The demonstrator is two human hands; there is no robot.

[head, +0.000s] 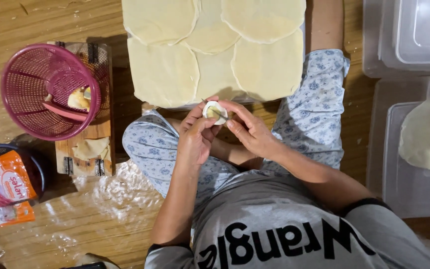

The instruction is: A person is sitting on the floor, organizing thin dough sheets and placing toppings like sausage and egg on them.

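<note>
the left hand [195, 137] and the right hand [247, 130] meet just above the lap, and both sets of fingers are clamped on one small dumpling [214, 111], a pale round of dough folded around some filling. the left fingers [206, 121] cup it from below and the side; the right fingers [235, 110] pinch its far edge. to do this fold well, it seems best to keep the cupping fingers still and let the pinching fingers walk along the rim in small, even presses, so the seam closes without gaps and the filling stays inside. squeezing too hard could tear the thin dough.

just beyond the fingertips lies a board [138, 94] covered with flat dough rounds [268, 67], overlapping one another. well to the left of the left fingers a pink basket [28, 89] rests on a wooden press [83, 157], with scraps of dough in and beside it. nearer the left elbow sits an orange packet [6, 192]. far to the right of the right fingers, clear plastic tubs [409, 40] stand on the floor [36, 20], one holding another dough sheet [429, 132].
</note>
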